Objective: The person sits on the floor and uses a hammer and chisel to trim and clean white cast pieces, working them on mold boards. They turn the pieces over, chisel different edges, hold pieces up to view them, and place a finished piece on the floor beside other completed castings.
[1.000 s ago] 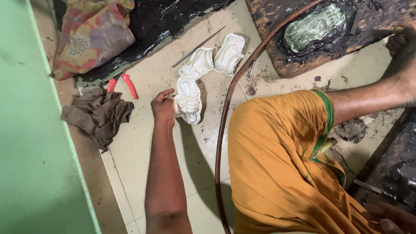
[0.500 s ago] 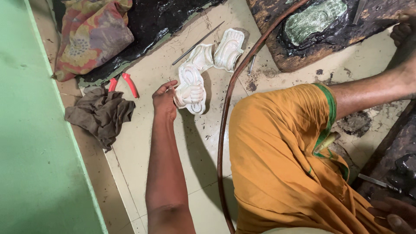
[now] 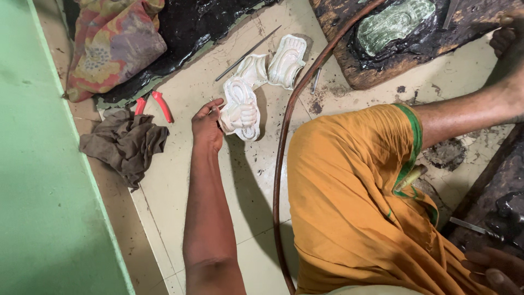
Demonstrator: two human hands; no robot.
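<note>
My left hand [image 3: 207, 127] reaches out over the tiled floor and grips the left edge of a white foot-shaped relief piece [image 3: 241, 109], which lies flat or is slightly raised. Two more white relief pieces [image 3: 286, 60] lie just beyond it, touching each other. My right hand [image 3: 491, 267] shows only partly at the bottom right corner, next to a slim metal tool [image 3: 474, 228]; whether it holds anything is hidden. My knee under orange cloth [image 3: 349, 191] fills the middle right.
A curved brown rod [image 3: 281, 153] runs along the floor beside my knee. Red-handled pliers [image 3: 158, 104], a brown rag [image 3: 126, 143] and a patterned cushion [image 3: 112, 41] lie left. A greenish foot relief [image 3: 393, 22] sits in a black pitch board. A green wall [image 3: 38, 191] borders the left.
My left hand has closed on the edge of the nearest white relief piece and shifted it slightly. The view has tilted a little.
</note>
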